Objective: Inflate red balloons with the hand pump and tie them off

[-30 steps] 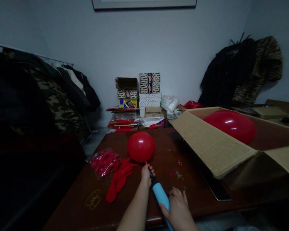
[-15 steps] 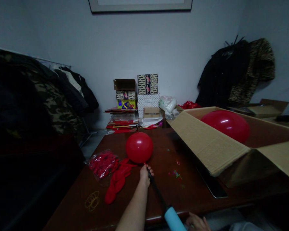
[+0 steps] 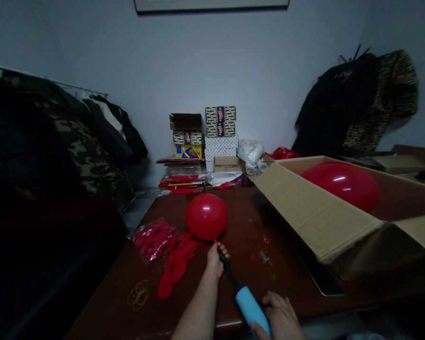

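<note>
Just beyond the left hand (image 3: 215, 260), clamped on a blue-and-black plastic pump (image 3: 250, 305) whose barrel the right hand (image 3: 282, 315) clasps, the round, glossy red rubber balloon (image 3: 207, 217) looks light, slick and burstable, best held by its neck.

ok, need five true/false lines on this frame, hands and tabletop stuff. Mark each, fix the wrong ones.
1. The left hand grips the pump at its black nozzle end, by the red balloon's neck. True.
2. A second red balloon sits in the open cardboard box. True.
3. The right hand is inside the box. False: it is at the pump's blue barrel.
4. The yellow loops lie to the right of the pump, as seen here. False: they lie to its left.
5. The clear bag on the table has red contents. True.
</note>
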A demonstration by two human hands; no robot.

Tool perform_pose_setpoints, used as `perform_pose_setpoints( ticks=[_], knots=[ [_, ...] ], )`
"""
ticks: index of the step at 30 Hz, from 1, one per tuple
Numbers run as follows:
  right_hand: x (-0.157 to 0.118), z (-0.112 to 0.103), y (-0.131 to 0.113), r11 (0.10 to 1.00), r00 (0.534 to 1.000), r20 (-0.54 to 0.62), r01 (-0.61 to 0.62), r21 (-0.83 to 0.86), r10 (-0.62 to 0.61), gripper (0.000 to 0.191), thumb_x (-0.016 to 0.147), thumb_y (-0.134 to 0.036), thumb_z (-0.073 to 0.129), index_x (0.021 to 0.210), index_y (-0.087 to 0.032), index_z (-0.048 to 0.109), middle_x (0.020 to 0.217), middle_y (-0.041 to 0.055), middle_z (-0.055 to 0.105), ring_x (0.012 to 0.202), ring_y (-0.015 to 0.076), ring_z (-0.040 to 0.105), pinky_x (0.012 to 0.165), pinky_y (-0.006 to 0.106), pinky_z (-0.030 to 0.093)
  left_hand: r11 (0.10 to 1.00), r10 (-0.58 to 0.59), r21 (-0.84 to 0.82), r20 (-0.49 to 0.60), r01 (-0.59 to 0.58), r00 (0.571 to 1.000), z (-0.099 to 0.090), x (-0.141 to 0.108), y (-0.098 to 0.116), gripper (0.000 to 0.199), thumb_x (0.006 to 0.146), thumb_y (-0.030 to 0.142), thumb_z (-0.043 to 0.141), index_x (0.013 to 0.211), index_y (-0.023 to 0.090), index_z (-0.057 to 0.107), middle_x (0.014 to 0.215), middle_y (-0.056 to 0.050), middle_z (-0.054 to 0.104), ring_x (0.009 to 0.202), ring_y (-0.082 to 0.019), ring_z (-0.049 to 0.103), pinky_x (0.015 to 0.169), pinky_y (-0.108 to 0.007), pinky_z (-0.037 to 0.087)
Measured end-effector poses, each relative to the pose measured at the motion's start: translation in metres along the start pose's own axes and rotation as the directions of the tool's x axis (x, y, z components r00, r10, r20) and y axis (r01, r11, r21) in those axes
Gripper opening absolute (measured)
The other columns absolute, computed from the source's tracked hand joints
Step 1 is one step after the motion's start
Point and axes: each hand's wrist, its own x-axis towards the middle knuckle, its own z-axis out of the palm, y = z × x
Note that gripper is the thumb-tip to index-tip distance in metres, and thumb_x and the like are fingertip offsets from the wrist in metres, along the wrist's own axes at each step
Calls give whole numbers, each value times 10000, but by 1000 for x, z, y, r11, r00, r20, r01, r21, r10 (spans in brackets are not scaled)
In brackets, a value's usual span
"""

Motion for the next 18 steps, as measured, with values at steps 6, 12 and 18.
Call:
perform_pose_setpoints(
  ticks=[6, 12, 18],
  knots=[
    [46, -13, -41, 1000, 983, -179, -26, 3, 26, 407, 763, -430, 445, 951, -129, 644, 1126, 129, 558, 1149, 285, 425, 1046, 449, 178, 1000, 13, -17, 35, -12, 999, -4, 1, 0, 130, 835, 258, 442, 732, 190, 403, 560, 36, 421, 472, -100, 460, 473, -232, 388],
    [49, 3, -46, 999, 970, -241, -34, -36, 25, 419, 780, -441, 422, 967, -139, 646, 1125, 124, 566, 1166, 293, 410, 1052, 480, 141, 997, 44, 61, -6, -43, 999, 0, 3, -2, 147, 855, 272, 378, 728, 199, 378, 514, 58, 364, 367, -66, 339, 367, -174, 224],
    [36, 12, -41, 997, 972, -234, 1, -73, -18, 405, 764, -442, 467, 972, -148, 653, 1170, 117, 557, 1241, 295, 339, 1073, 474, 78, 988, 78, 137, -33, -73, 996, 3, 1, -6, 150, 840, 296, 396, 725, 205, 363, 503, 65, 348, 355, -63, 319, 351, -167, 179]
  ],
)
